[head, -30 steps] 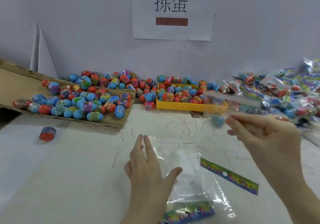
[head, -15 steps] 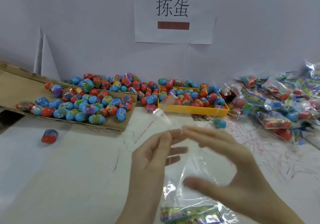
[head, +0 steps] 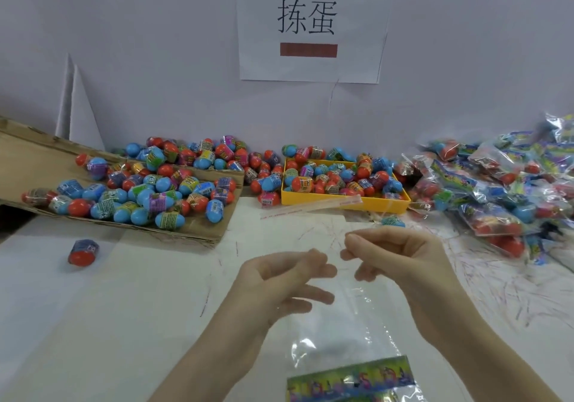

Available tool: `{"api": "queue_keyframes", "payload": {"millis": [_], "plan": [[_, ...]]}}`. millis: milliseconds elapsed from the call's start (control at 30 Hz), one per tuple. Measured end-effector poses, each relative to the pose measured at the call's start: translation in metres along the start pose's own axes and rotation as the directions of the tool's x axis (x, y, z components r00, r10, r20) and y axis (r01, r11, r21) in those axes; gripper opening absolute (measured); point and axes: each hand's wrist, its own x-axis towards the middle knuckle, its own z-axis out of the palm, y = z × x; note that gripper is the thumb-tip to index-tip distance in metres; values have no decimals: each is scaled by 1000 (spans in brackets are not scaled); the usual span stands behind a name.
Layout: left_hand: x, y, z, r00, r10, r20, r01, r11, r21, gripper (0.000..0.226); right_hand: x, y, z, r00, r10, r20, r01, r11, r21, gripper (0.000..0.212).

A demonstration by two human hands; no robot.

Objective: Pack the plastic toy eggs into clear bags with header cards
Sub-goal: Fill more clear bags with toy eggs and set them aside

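Two hands are in view, the left hand [head: 279, 280] and the right hand [head: 400, 261]. There is one yellow tray [head: 372, 204], one cardboard sheet [head: 28, 159], one wall sign [head: 310, 25], and one clear bag [head: 341, 317]. The toy eggs [head: 149, 181] and the packed bags [head: 503, 190] are too many to count.

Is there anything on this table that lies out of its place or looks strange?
Yes. One red and blue plastic toy egg lies alone on the white table, apart from the egg pile on the brown cardboard sheet. Another blue egg sits outside the yellow tray, in front of it.
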Motion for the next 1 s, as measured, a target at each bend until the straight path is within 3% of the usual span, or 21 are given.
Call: {"api": "queue_keyframes", "payload": {"millis": [100,200,233,300,367,500,567,700,833,867,933,1000], "plan": [[16,-6,-10,997,-60,-40,59,998,-27,24,33,6,-8,999,53,7,-51,992,-116,27],[27,-17,-20,991,-100,-89,95,993,-63,14,101,22,-23,976,-44,-211,-25,949,-314,31],[29,-22,-24,991,-107,-85,102,992,-70,15,127,30,-27,963,-96,-251,-39,875,-482,38],[32,-30,-28,993,-110,-53,107,993,-57,23,176,46,-38,961,-116,-251,-148,549,-822,58],[37,-38,-28,993,-109,-34,107,992,-60,20,209,59,-50,964,-48,-262,-242,246,-938,68],[50,-49,-32,991,-105,-77,101,993,-52,26,237,75,-62,965,50,-258,-262,103,-960,74],[53,-51,-33,992,-104,-72,102,994,-38,27,241,81,-60,966,-7,-258,-254,139,-957,69],[55,-50,-32,990,-74,-119,64,994,-93,27,242,81,-62,928,-80,-363,-284,479,-831,46],[54,-49,-30,991,-36,-125,21,993,-114,27,234,73,-68,913,-112,-393,-292,494,-819,40],[53,-48,-30,992,-35,-120,22,993,-112,24,230,70,-67,912,-140,-386,-257,540,-802,40],[51,-46,-30,993,-34,-117,21,993,-114,19,217,58,-60,907,-197,-373,-127,715,-687,42],[49,-46,-29,992,-27,-122,13,994,-112,16,198,41,-49,934,-146,-327,-5,907,-420,45]]}}
